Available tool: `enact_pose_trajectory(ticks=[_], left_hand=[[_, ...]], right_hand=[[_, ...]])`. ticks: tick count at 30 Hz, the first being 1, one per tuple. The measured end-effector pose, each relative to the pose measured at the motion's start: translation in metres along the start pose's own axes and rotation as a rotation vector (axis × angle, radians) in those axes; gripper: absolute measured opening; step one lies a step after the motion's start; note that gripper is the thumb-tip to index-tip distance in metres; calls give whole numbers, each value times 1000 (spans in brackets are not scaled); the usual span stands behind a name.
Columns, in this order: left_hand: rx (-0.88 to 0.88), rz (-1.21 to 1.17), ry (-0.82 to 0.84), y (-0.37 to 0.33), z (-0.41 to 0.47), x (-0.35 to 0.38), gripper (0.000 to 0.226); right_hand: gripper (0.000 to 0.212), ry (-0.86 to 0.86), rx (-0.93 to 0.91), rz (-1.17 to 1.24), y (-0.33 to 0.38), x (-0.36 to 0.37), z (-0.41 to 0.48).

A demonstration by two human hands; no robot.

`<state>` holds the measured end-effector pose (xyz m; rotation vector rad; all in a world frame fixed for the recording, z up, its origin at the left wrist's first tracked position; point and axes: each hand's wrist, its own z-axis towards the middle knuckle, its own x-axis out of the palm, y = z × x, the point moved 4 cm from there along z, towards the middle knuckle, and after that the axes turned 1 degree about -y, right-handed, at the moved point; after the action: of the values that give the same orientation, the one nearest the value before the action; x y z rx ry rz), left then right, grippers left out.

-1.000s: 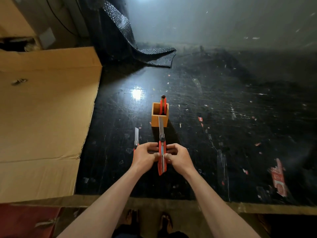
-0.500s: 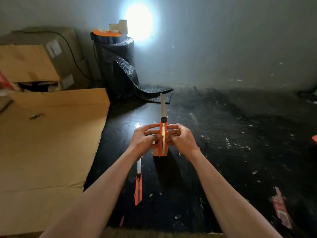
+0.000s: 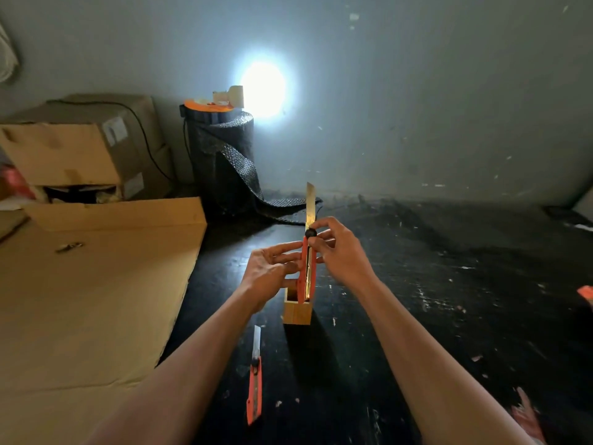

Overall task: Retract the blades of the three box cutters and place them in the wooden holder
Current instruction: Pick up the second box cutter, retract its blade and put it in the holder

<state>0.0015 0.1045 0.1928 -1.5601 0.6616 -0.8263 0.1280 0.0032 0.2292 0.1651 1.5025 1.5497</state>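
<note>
An orange box cutter (image 3: 307,271) stands upright in front of me, its long blade (image 3: 310,205) fully out and pointing up. My left hand (image 3: 272,271) grips the orange body from the left. My right hand (image 3: 340,252) pinches the black slider knob at the top of the body. Just behind and below the cutter sits the small wooden holder (image 3: 296,311) on the black table; its inside is mostly hidden. A second orange box cutter (image 3: 255,383) lies flat on the table near me, blade extended away from me.
A large flat cardboard sheet (image 3: 90,300) covers the table's left side. Cardboard boxes (image 3: 80,149) and a black roll of mesh material (image 3: 221,159) stand at the back by the wall. Red scraps (image 3: 526,419) lie at the right.
The camera tilted up a little. My right hand moved up the cutter to the black slider knob. The blade is still out; the holder now shows below the cutter.
</note>
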Motion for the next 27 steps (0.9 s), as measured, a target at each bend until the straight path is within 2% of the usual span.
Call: enact_pose_trajectory(ticks=[27], left_hand=[[6,6,-102,-18,25,-1,37]], right_hand=[[16,82,53,54,-24,15,-32]])
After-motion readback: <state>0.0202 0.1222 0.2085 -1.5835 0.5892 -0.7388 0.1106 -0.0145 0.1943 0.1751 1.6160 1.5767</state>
